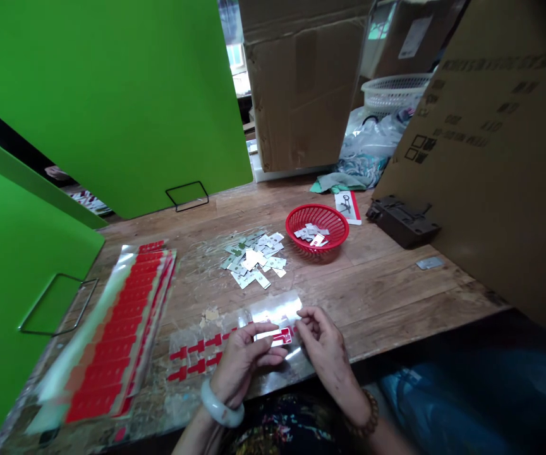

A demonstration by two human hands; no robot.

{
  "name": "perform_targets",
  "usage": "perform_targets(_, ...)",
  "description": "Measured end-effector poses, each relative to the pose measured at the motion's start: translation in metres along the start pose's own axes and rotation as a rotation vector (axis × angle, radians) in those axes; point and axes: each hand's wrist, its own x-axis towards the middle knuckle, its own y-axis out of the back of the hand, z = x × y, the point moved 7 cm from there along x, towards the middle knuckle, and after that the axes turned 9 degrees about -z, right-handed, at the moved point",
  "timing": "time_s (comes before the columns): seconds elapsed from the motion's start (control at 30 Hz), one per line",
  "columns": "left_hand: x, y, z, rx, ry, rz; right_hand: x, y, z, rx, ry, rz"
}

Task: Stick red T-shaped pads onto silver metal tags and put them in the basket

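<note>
My left hand (249, 354) pinches a small flat plate (280, 337), whitish with a red marking at its right end. Just right of it, my right hand (320, 338) has its thumb and fingertips drawn together; whatever lies between them is too small to make out. Under both hands is a clear plastic sheet (280, 306) with rows of red T-shaped stickers (213, 340), partly covered by my left hand. Beyond the sheet lies a loose pile of small silvery plates (254, 256). A red plastic basket (318, 215) holds several similar plates.
Layered red sticker sheets (112, 322) lie at the left. Green panels (112, 95) with wire stands border the left and back. A cardboard sheet (486, 158) leans at the right behind a dark metal block (403, 221). One grey plate (429, 263) lies near the right edge.
</note>
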Motion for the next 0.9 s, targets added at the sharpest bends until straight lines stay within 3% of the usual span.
perform_targets(0.13, -0.001, 0.001, 0.003, -0.007, 0.001, 0.01, -0.002, -0.006, 0.004, 0.225, -0.067, -0.153)
perform_targets(0.27, -0.002, -0.002, 0.005, 0.012, -0.021, -0.007, -0.008, -0.015, -0.003, 0.301, -0.076, -0.245)
perform_targets(0.53, -0.006, -0.007, 0.008, 0.119, -0.074, 0.001, -0.007, -0.03, -0.003, 0.253, -0.126, -0.328)
perform_targets(0.9, -0.003, -0.005, 0.007, 0.1, -0.062, 0.001, -0.004, -0.034, 0.001, 0.243, -0.149, -0.365)
